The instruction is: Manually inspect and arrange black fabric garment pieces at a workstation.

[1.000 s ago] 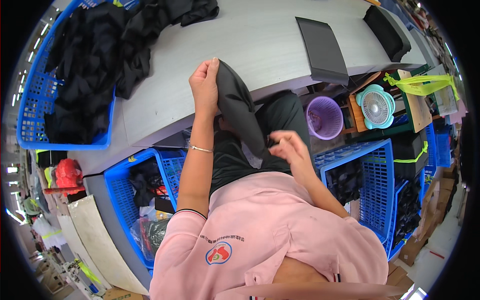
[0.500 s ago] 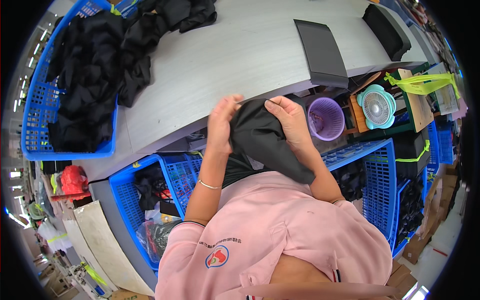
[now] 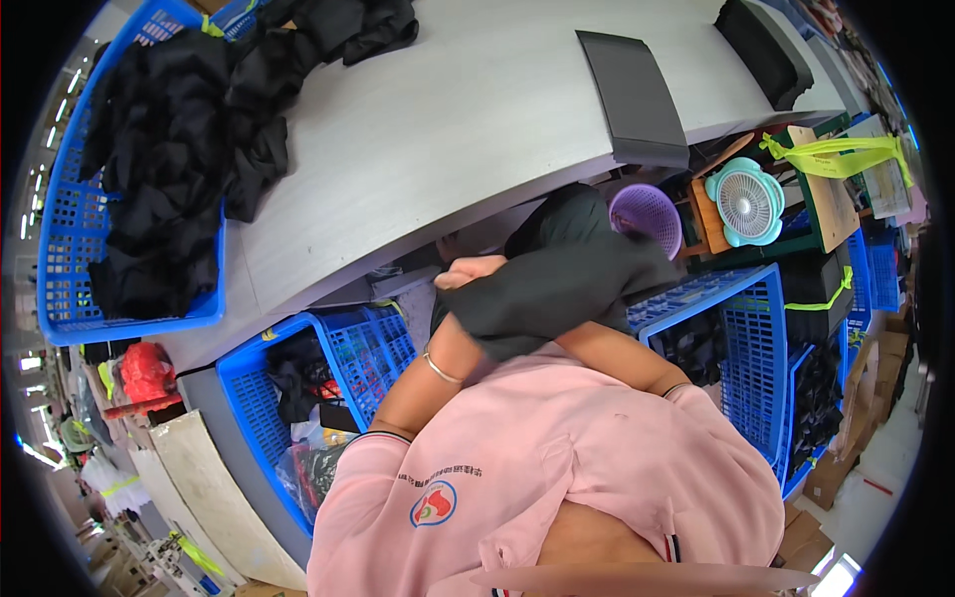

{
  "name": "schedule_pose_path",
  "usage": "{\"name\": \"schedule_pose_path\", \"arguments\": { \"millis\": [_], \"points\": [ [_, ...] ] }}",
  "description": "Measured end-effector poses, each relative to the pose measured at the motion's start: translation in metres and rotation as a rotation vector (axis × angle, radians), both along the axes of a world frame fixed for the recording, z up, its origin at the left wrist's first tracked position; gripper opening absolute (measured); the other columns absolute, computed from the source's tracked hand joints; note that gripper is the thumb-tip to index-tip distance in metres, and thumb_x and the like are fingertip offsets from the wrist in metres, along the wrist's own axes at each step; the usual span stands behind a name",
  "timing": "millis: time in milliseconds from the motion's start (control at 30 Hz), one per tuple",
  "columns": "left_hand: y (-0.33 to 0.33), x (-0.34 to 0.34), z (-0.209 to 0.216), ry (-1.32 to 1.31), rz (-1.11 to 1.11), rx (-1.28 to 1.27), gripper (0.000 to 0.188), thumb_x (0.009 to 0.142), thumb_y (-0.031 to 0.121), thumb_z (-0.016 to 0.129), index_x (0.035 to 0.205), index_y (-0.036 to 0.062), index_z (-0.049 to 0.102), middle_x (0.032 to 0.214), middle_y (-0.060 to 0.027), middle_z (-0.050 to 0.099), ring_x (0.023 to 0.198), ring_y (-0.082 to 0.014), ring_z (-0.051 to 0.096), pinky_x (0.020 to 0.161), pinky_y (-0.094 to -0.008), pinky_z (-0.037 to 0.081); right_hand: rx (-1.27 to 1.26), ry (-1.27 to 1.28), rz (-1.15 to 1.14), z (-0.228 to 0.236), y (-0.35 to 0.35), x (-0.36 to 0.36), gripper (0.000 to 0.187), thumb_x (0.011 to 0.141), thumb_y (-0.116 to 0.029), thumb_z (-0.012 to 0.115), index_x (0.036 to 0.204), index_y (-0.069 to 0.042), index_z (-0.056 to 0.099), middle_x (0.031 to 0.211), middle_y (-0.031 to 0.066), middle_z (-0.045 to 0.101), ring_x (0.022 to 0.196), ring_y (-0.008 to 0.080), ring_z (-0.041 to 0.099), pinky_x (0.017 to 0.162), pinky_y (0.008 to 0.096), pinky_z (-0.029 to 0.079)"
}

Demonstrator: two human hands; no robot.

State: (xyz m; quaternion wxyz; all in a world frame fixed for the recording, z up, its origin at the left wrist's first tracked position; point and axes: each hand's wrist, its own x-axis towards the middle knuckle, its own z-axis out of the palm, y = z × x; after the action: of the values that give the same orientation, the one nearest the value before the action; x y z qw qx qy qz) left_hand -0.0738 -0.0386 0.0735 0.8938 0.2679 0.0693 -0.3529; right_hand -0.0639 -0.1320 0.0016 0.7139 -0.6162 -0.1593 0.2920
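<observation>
A black cloth piece [image 3: 557, 294] stretches across in front of my body, below the table edge, its right end smeared by motion. My left hand [image 3: 470, 272] is closed at the cloth's upper left edge, fingers curled, with a bracelet on that wrist. The cloth covers much of my left forearm. My right forearm reaches in under the cloth from the right, and the cloth hides that hand and its fingers. Dark trousers show behind the cloth, under the table.
On the grey table [image 3: 428, 109] lie a flat dark panel [image 3: 633, 95] and a stack of dark pieces [image 3: 761, 55]. A blue basket [image 3: 129, 333] heaped with black cloth [image 3: 164, 169] sits at left. Further blue baskets [image 3: 751, 348] flank me. A purple basket [image 3: 647, 217] and teal fan [image 3: 746, 202] stand right.
The black cloth has swung from hanging between both raised hands to lying crosswise over my forearms. My left hand moved lower; my right hand went out of sight behind the cloth.
</observation>
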Motion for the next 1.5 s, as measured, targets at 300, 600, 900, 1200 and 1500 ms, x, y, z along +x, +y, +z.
{"name": "schedule_pose_path", "arguments": {
  "millis": [300, 600, 900, 1200, 1500],
  "points": [
    [0.002, 0.047, -0.008, -0.267, 0.624, -0.014, 0.057, 0.1, 0.035, 0.052, 0.149, 0.0116, 0.034, 0.141, -0.0031, 0.049, 0.126, -0.0232, 0.047, 0.106, -0.0333, 0.038, -0.19, -0.047, -0.183, -0.034, -0.045, -0.018, 0.008, 0.086, -0.007, 0.064, 0.09, 0.0, 0.064, 0.076, 0.0056, 0.065, 0.063, 0.0104, 0.061, 0.056, 0.026, 0.047],
    [0.014, 0.019, -0.024, -0.422, 0.639, 0.199, 0.06, 0.1, 0.031, 0.053, 0.151, 0.0111, 0.03, 0.146, -0.0055, 0.045, 0.132, -0.023, 0.043, 0.11, -0.035, 0.035, -0.379, -0.629, -0.495, 0.046, -0.046, 0.027, 0.022, 0.087, -0.018, 0.07, 0.095, 0.002, 0.066, 0.093, 0.0107, 0.062, 0.086, 0.0228, 0.061, 0.079, 0.0303, 0.047],
    [0.036, 0.007, -0.031, -0.553, 0.593, 0.385, 0.058, 0.1, 0.027, 0.052, 0.151, 0.0114, 0.03, 0.146, -0.0057, 0.045, 0.131, -0.0222, 0.044, 0.11, -0.0352, 0.036, 0.542, 0.17, -0.216, 0.066, -0.057, 0.026, 0.015, 0.095, -0.013, 0.063, 0.094, 0.0, 0.07, 0.101, 0.001, 0.065, 0.099, 0.0112, 0.059, 0.092, 0.029, 0.044],
    [-0.003, -0.031, -0.028, -0.733, 0.482, 0.556, 0.057, 0.101, 0.023, 0.052, 0.152, 0.0117, 0.03, 0.146, -0.0059, 0.045, 0.131, -0.0213, 0.045, 0.109, -0.0353, 0.038, 0.149, -0.083, -0.507, 0.072, -0.077, 0.051, 0.03, 0.097, -0.02, 0.063, 0.116, 0.003, 0.064, 0.11, 0.0059, 0.066, 0.097, 0.0137, 0.064, 0.09, 0.0277, 0.048],
    [0.018, -0.018, -0.035, -0.88, 0.39, 0.761, 0.056, 0.101, 0.022, 0.052, 0.151, 0.0114, 0.03, 0.146, -0.0064, 0.045, 0.131, -0.0211, 0.046, 0.11, -0.0356, 0.038, -0.36, -0.996, -0.475, 0.085, -0.074, -0.002, 0.047, 0.079, -0.011, 0.076, 0.124, -0.007, 0.062, 0.129, 0.012, 0.056, 0.119, 0.0314, 0.053, 0.099, 0.0397, 0.042]
  ]
}}
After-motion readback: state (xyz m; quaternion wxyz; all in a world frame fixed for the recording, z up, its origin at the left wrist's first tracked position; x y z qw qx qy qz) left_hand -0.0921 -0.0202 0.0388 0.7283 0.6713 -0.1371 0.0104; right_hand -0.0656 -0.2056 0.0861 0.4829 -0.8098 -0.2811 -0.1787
